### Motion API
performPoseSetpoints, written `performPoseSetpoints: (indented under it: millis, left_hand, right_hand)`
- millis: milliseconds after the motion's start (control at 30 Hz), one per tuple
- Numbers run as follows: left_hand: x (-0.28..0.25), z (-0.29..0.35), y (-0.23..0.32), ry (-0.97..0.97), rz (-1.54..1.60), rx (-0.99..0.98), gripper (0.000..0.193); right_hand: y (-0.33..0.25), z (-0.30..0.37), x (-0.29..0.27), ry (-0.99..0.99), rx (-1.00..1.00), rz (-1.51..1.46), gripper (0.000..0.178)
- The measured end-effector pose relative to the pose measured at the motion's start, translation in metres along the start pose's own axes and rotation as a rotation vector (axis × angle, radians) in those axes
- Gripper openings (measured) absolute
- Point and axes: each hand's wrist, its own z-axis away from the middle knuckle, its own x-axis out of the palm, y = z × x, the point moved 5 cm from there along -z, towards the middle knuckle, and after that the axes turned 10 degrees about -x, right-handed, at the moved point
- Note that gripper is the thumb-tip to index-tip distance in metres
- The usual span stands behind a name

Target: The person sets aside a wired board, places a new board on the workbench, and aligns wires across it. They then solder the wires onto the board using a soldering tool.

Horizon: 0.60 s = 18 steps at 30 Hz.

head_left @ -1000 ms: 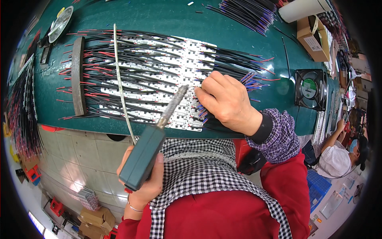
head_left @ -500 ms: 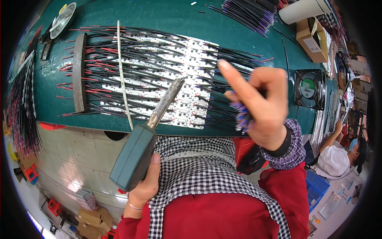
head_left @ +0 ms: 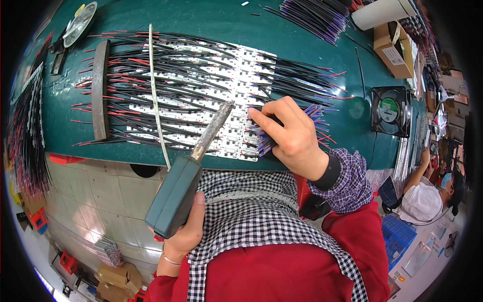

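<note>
My left hand (head_left: 188, 231) is closed round the handle of a soldering gun (head_left: 173, 196) with a green body. Its thick metal tip points up and lies over the white circuit boards (head_left: 242, 90), which sit in rows on the table. Over the right part of these boards, my right hand (head_left: 294, 138) is closed on a bundle of short black wires (head_left: 316, 115) with purple-blue ends. Its thumb and forefinger pinch together close to a board's edge, right of the tip. Whether a single wire is between them I cannot make out.
A grey metal bar (head_left: 101, 90) and a pale strip (head_left: 155, 90) lie across the red-tipped wires. A metal dish (head_left: 80, 24) stands at the far left. To the right are a black fan (head_left: 390, 111) and a cardboard box (head_left: 395, 53). Another person (head_left: 425, 201) sits farther right.
My right hand has moved left and down with the wire bundle, from above the right-hand wires to the boards' edge. The soldering gun has shifted only slightly.
</note>
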Motion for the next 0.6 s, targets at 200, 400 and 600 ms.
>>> performPoseSetpoints:
  millis: [200,400,600]
  left_hand:
    - [0.0048,-0.0045,0.0024,-0.009,-0.047,-0.046,0.026]
    - [0.0076,-0.0070,0.0056,-0.019,-0.044,0.008,0.021]
    - [0.0090,-0.0085,0.0090,-0.033,-0.095,0.057,0.019]
  right_hand:
    - [-0.0009,-0.0002,0.0025,0.044,0.009,-0.060,0.045]
    - [-0.0004,-0.0024,0.0035,0.012,-0.011,-0.057,0.040]
    - [0.0000,-0.0040,0.0045,0.005,-0.046,0.024,0.017]
